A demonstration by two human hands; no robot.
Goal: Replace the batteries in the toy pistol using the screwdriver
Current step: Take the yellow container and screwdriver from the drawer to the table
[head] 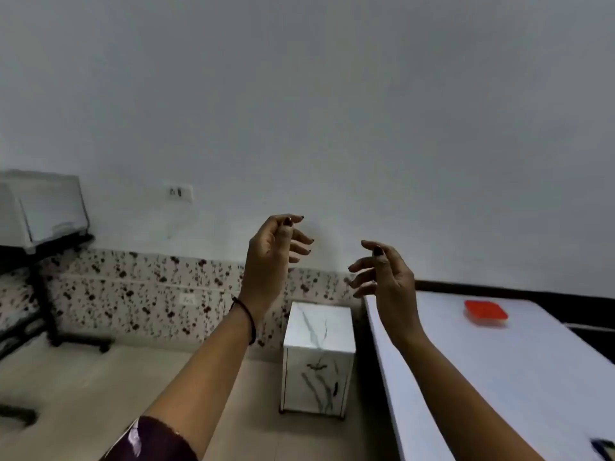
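Both arms are raised in front of the grey wall. My left hand (274, 251) hangs in the air with its fingers loosely curled and apart, holding nothing; a dark thread band sits on that wrist. My right hand (386, 277) faces it, fingers spread and empty, above the left edge of the white table (499, 367). No toy pistol, screwdriver or batteries can be seen. A dark object (604, 449) peeks in at the table's near right corner, too cut off to identify.
A red flat container (486, 312) lies on the far part of the white table. A small white marble-patterned cabinet (317, 357) stands on the floor left of the table. A black stand with a white box (40, 211) is at far left.
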